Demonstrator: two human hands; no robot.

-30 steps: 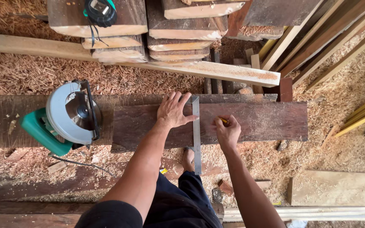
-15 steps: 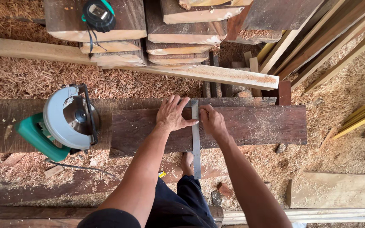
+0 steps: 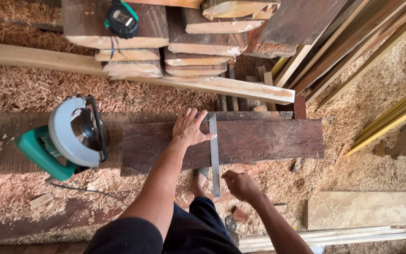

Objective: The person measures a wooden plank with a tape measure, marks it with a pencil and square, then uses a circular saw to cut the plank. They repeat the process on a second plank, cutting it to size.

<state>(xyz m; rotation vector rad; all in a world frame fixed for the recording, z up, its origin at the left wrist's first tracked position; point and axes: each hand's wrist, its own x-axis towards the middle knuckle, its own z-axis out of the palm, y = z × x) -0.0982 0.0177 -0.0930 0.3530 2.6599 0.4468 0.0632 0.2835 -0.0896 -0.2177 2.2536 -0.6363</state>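
Pressing flat: left hand (image 3: 190,128), open, on dark plank (image 3: 259,141) beside steel square (image 3: 214,155); right hand (image 3: 240,185), loosely curled, empty.

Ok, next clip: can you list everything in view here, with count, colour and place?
dark plank: one, dark brown, across the middle under the left hand
metal square: one, grey, laid across the plank
circular saw: one, green body with silver guard, left, on a long board
tape measure: one, black and green, on the stacked boards at top
stacked boards: several, brown with pale ends, top
sawdust: pale shavings covering the ground
left hand: flat on plank and square
right hand: near the square's lower end, fingers curled
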